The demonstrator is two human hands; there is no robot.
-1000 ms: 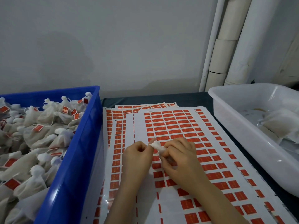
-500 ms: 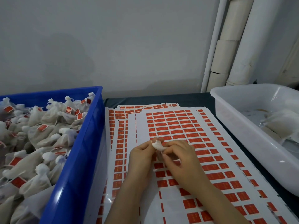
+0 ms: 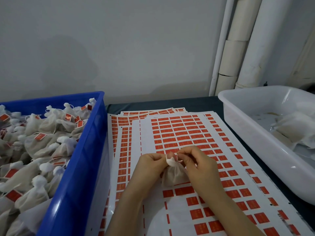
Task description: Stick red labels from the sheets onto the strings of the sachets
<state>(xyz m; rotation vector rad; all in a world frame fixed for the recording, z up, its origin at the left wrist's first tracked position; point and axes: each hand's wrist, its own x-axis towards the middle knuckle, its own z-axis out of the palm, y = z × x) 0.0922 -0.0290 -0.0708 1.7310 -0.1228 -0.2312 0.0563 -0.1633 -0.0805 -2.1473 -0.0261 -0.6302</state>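
Fingertips (image 3: pixel 185 153) on sachet (image 3: pixel 173 176) and string (image 3: pixel 177 157).

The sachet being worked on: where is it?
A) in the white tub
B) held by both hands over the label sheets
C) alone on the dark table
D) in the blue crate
B: the left hand and the right hand pinch the sachet above the label sheets.

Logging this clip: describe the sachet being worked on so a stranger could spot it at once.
Find the sheets of red labels lying between the blue crate and the white tub. Over their middle, the left hand and right hand hold one small white sachet by its gathered top. Unlike the crate's piled sachets, it is alone.
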